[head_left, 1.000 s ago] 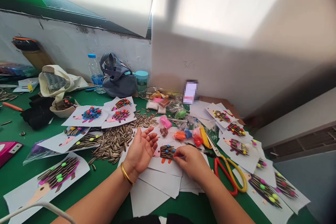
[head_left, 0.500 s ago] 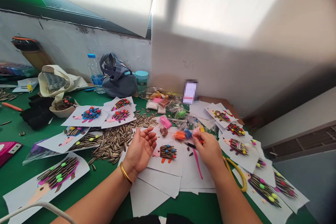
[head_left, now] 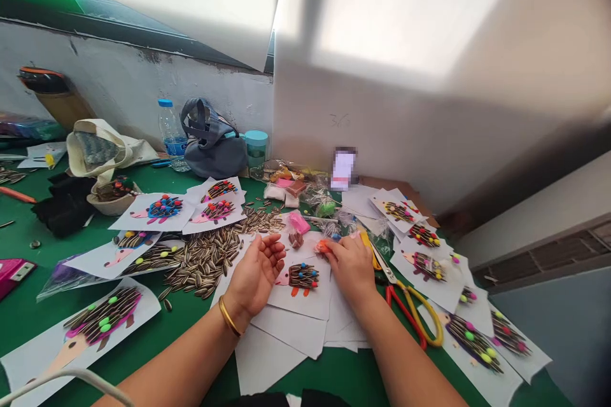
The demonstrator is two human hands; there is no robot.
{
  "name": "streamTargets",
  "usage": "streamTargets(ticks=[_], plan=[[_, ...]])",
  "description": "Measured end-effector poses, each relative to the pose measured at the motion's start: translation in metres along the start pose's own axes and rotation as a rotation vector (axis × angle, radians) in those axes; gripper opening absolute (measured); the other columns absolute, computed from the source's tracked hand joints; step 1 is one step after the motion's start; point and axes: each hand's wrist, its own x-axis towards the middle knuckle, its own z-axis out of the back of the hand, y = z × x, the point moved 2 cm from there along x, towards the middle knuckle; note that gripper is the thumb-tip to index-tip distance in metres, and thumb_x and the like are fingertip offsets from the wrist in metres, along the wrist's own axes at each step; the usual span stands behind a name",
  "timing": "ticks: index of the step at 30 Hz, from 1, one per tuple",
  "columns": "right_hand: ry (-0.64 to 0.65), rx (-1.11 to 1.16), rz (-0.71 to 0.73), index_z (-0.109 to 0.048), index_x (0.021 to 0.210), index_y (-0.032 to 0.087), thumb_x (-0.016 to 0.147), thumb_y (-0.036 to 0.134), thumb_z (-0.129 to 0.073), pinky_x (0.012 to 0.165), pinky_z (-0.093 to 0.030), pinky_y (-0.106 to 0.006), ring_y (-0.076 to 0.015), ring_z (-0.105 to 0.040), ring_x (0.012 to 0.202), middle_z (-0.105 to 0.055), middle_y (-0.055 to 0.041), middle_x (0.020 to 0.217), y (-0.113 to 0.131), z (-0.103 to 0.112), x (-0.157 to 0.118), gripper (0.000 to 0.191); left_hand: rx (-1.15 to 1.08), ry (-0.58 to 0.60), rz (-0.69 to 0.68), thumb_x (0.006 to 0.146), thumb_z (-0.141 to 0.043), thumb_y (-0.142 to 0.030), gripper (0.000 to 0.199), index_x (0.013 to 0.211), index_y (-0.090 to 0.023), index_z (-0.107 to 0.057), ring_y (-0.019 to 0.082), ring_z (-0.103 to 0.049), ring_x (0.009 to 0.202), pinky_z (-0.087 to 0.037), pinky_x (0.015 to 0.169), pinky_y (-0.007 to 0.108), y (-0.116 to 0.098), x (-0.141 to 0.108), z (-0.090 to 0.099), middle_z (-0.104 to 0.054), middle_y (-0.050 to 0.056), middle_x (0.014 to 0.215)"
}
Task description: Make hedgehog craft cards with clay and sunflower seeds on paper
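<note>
My left hand (head_left: 255, 270) lies palm up and open above a stack of white paper sheets (head_left: 281, 346), holding nothing, with a gold bangle (head_left: 229, 318) on the wrist. Just right of it, a sunflower-seed hedgehog craft (head_left: 303, 276) with coloured clay dots sits on the top sheet. My right hand (head_left: 351, 267) reaches left, its fingertips pinched on a lump of orange modelling clay (head_left: 323, 246). Pink clay (head_left: 299, 222) lies just beyond. Scissors with red and yellow handles (head_left: 410, 315) rest to the right of my right hand.
Loose sunflower seeds (head_left: 205, 261) cover the green table (head_left: 200, 356) left of my hands. Finished hedgehog cards (head_left: 160, 210) lie on both sides. Plastic bags of clay (head_left: 324, 206), a water bottle (head_left: 172, 133), a grey bag (head_left: 212, 149) and a teal cup (head_left: 256, 149) stand along the wall.
My right hand has moved left, from beside the hedgehog card to the orange clay. The scissors show again at the right. My left hand has barely moved.
</note>
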Motion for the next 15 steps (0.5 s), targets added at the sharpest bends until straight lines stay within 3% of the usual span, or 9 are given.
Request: streamTargets(ticks=[3, 8, 11, 15], plan=[[-0.083, 0.114, 0.051, -0.073, 0.102, 0.026, 0.093, 0.028, -0.058, 0.083, -0.043, -0.039, -0.0220, -0.054, 0.086, -0.062, -0.0056, 0.087, 0.002, 0.009, -0.001, 0.017, 0.210, 0.054, -0.114, 0.087, -0.063, -0.040, 0.023, 0.096, -0.019, -0.066, 0.011, -0.059, 0.079, -0.049, 0.071, 0.020, 0.003, -0.002, 0.000, -0.063, 0.002, 0.088], [-0.165, 0.272, 0.183, -0.065, 0.113, 0.023, 0.096, 0.023, -0.053, 0.092, -0.049, -0.043, -0.0265, -0.060, 0.112, -0.060, -0.0114, 0.130, 0.021, 0.020, -0.011, 0.021, 0.669, 0.199, -0.378, 0.078, -0.072, -0.039, 0.024, 0.090, -0.018, -0.069, 0.017, -0.059, 0.088, -0.050, 0.069, 0.023, 0.008, -0.009, -0.003, -0.062, 0.005, 0.100], [-0.136, 0.308, 0.214, -0.060, 0.112, 0.021, 0.095, 0.019, -0.052, 0.089, -0.052, -0.041, -0.0257, -0.063, 0.109, -0.059, -0.0142, 0.134, 0.030, 0.021, -0.017, 0.019, 0.708, 0.272, -0.397, 0.082, -0.068, -0.040, 0.024, 0.095, -0.020, -0.064, 0.017, -0.061, 0.081, -0.052, 0.063, 0.026, 0.011, -0.013, -0.005, -0.062, 0.004, 0.097], [-0.144, 0.354, 0.246, -0.058, 0.107, 0.021, 0.092, 0.015, -0.055, 0.092, -0.051, -0.044, -0.0259, -0.062, 0.112, -0.064, -0.0127, 0.127, 0.034, 0.026, -0.021, 0.016, 0.816, 0.276, -0.487, 0.084, -0.064, -0.032, 0.013, 0.091, -0.020, -0.063, 0.015, -0.062, 0.077, -0.053, 0.070, 0.028, 0.012, -0.015, -0.005, -0.063, 0.002, 0.090]])
